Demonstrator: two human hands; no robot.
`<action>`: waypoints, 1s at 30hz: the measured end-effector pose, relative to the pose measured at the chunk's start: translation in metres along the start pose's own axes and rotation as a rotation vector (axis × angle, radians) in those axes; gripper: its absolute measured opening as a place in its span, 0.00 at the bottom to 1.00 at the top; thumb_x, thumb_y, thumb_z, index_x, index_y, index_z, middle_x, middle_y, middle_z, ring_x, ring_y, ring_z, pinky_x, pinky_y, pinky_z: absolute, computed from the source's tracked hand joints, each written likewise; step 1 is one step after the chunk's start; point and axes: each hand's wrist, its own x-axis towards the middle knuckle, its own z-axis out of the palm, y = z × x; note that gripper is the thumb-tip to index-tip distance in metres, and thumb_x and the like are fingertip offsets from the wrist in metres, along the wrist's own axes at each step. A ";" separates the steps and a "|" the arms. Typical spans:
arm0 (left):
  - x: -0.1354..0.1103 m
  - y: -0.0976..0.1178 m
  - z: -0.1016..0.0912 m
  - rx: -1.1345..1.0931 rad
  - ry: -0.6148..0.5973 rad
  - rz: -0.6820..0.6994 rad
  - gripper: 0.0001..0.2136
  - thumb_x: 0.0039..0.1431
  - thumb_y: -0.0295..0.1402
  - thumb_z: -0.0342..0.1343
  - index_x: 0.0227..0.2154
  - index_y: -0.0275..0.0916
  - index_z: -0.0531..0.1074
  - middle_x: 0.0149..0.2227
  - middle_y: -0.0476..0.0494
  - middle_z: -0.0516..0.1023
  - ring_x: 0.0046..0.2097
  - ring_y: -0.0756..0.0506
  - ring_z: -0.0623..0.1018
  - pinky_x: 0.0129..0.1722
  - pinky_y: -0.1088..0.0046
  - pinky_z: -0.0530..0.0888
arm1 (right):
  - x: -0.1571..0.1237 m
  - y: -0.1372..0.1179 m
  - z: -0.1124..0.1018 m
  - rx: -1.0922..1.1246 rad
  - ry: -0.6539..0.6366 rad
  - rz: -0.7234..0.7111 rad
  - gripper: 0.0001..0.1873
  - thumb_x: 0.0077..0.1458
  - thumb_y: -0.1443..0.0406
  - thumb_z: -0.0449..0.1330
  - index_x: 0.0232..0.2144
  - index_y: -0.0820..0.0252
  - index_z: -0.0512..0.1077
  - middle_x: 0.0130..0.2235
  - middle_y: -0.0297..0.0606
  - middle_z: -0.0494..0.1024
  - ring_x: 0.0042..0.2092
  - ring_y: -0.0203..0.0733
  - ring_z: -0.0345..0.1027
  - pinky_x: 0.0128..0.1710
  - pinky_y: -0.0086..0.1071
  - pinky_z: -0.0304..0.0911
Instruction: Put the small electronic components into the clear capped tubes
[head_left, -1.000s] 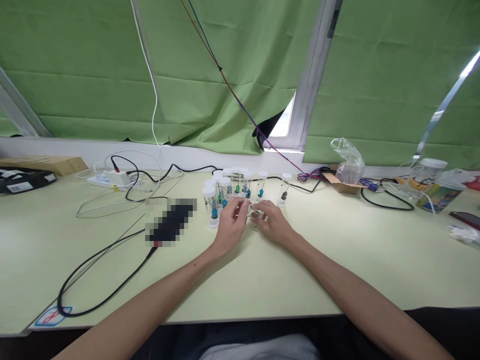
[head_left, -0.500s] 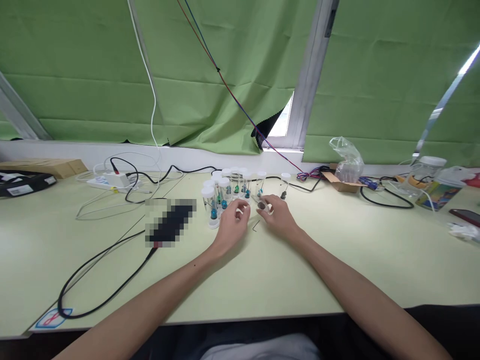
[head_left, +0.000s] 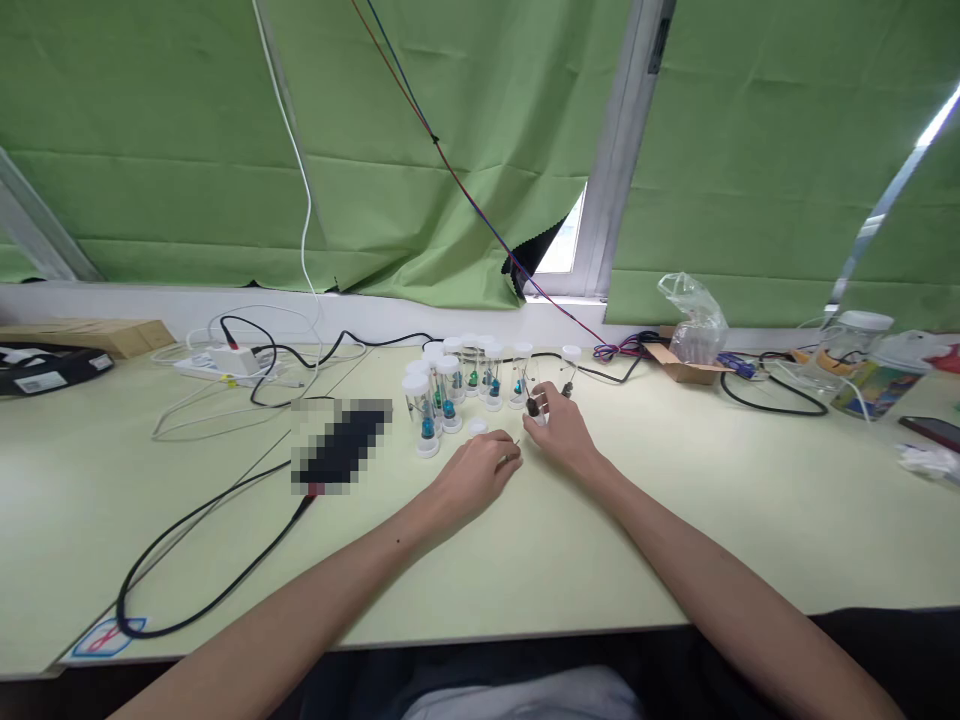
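Note:
My left hand (head_left: 480, 472) rests low over the table, its fingertips pinched on a thin L-shaped hex key (head_left: 517, 443), only its tip showing. A loose white cap (head_left: 478, 427) lies just beyond those knuckles. My right hand (head_left: 559, 428) is closed around a clear tube (head_left: 535, 392) with a dark fitting (head_left: 533, 407) in its lower part. Left of it stands a cluster of clear tubes with white caps (head_left: 418, 382), holding blue or green fittings (head_left: 448, 409). Another capped tube (head_left: 571, 355) with a dark fitting stands behind my right hand.
A pixelated dark device (head_left: 341, 445) with a black cable lies left of the tubes. A power strip (head_left: 229, 358) with tangled cords is at the back left. An open cardboard box (head_left: 679, 368) with a plastic bag and a clear jar (head_left: 851, 345) stand at the right.
My left hand has moved down and right and picked up the hex key from the table. The tube in my right hand has turned from tilted to nearly upright. The white cap has come into view.

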 end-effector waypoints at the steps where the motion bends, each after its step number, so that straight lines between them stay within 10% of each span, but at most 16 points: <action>1: 0.000 0.000 0.000 0.022 -0.004 0.003 0.14 0.64 0.34 0.47 0.32 0.40 0.78 0.37 0.40 0.78 0.38 0.43 0.77 0.38 0.68 0.69 | 0.000 0.000 0.000 -0.008 -0.009 0.010 0.18 0.49 0.65 0.57 0.44 0.56 0.62 0.38 0.38 0.75 0.36 0.43 0.69 0.36 0.35 0.63; 16: 0.002 -0.006 -0.005 0.207 0.135 -0.176 0.13 0.63 0.31 0.46 0.46 0.38 0.73 0.49 0.38 0.76 0.46 0.40 0.77 0.42 0.66 0.71 | -0.002 -0.002 0.001 -0.017 -0.096 0.057 0.25 0.50 0.63 0.57 0.52 0.56 0.59 0.40 0.40 0.76 0.34 0.43 0.68 0.33 0.34 0.60; 30: 0.001 -0.008 -0.001 0.247 0.041 -0.223 0.14 0.63 0.27 0.45 0.48 0.39 0.71 0.39 0.40 0.76 0.40 0.41 0.77 0.36 0.68 0.67 | -0.003 -0.006 0.001 0.044 -0.108 0.023 0.20 0.58 0.55 0.56 0.49 0.57 0.63 0.32 0.36 0.76 0.33 0.41 0.68 0.36 0.33 0.61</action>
